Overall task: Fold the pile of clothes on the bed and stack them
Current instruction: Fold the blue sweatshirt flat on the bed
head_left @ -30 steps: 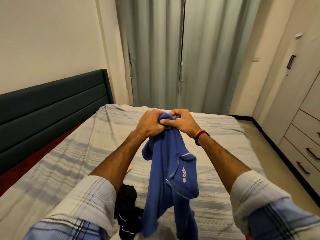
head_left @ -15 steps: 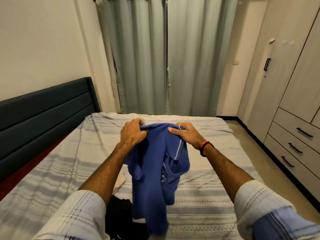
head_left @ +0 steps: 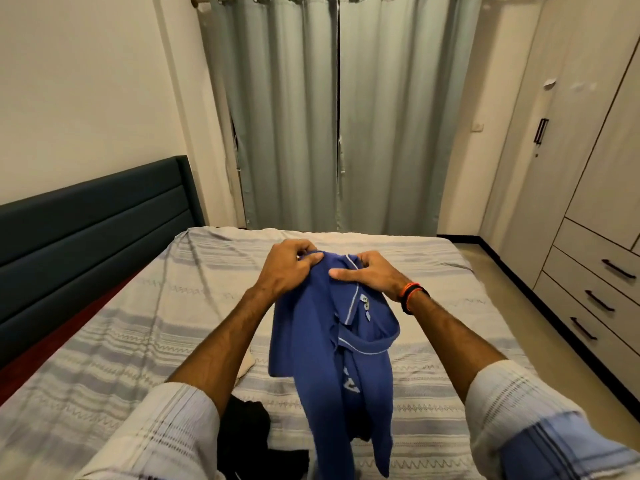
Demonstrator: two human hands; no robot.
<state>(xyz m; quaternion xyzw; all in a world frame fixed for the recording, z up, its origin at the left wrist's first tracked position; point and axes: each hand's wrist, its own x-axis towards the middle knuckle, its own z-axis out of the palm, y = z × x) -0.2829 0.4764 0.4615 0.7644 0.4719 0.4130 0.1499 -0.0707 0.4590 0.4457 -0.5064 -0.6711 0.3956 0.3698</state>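
A blue polo shirt (head_left: 322, 344) with pale piping on its collar hangs in the air above the bed (head_left: 138, 323). My left hand (head_left: 289, 271) grips its top edge on the left. My right hand (head_left: 370, 275) grips the top edge on the right, thumb pressed on the cloth near the collar. The shirt's lower part droops toward the near edge of the bed. A black garment (head_left: 249, 431) lies crumpled on the bed under my left forearm. A small piece of cream cloth (head_left: 247, 363) shows beside that forearm.
The bed has a striped grey cover and a dark padded headboard (head_left: 86, 237) on the left. Grey curtains (head_left: 339, 116) hang beyond the bed. A wardrobe with drawers (head_left: 595, 282) lines the right wall, with a strip of floor (head_left: 512, 306) between.
The view has tilted upward. My hands have shifted along the shirt's top edge, and the collar with its label now faces me on the right side.
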